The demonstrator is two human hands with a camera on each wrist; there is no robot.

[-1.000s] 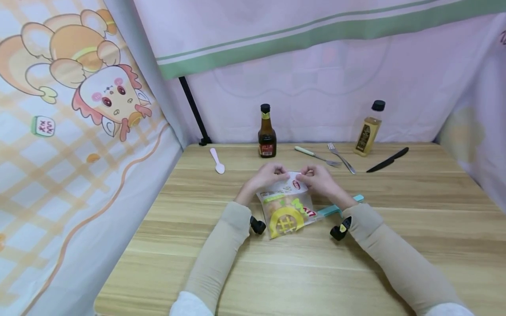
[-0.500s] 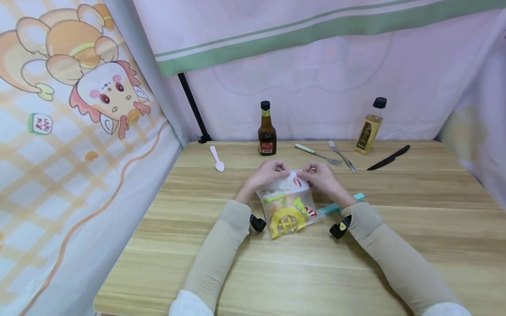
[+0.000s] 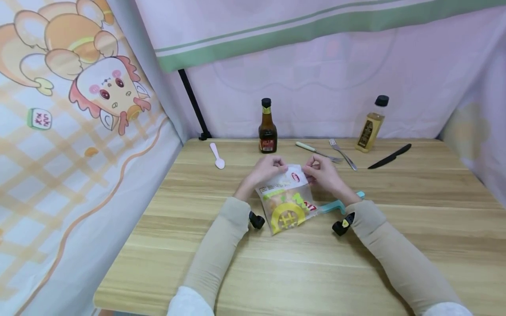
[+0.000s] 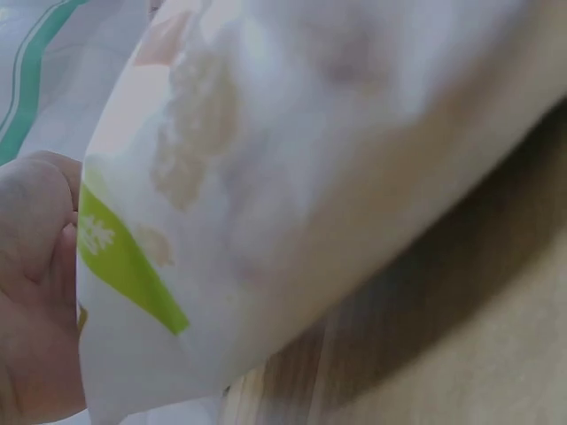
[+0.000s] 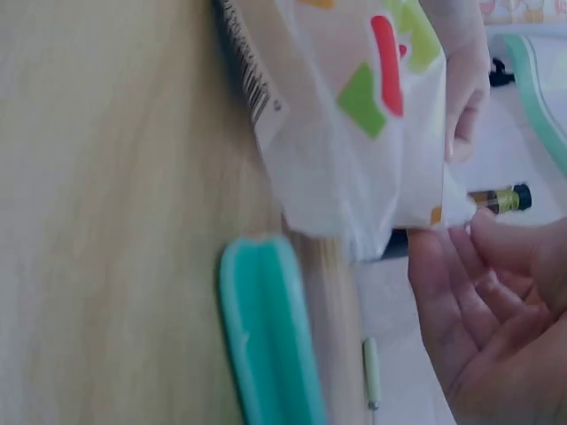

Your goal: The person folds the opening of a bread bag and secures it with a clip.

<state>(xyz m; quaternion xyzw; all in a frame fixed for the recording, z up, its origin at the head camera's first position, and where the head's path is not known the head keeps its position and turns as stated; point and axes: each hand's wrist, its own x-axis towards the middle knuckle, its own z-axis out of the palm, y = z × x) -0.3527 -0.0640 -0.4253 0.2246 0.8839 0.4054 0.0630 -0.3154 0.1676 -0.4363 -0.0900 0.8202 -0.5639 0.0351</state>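
Note:
A printed plastic food bag (image 3: 290, 197), white at the top with yellow, green and red print below, is held by its top edge. My left hand (image 3: 266, 171) pinches the top left corner; in the left wrist view the bag covers most of that hand's fingers. My right hand (image 3: 322, 175) pinches the top right corner between thumb and fingers, clearly seen beside the bag's corner in the right wrist view. Pale contents show through the bag's clear part. Beside the bag, partly under my right wrist, lies a teal plastic strip (image 5: 270, 328) with a grooved face.
A dark sauce bottle (image 3: 268, 131) stands behind the hands, and a bottle of yellowish liquid (image 3: 370, 127) at the back right. Between them lie a fork with a pale handle (image 3: 306, 146) and a metal fork (image 3: 344, 156). A black knife (image 3: 389, 156) and pink spoon (image 3: 217, 156) flank them.
My hands have drawn slightly apart along the bag's top edge, the right one shifting a little to the right. The bag stays between them. The head view has tipped slightly.

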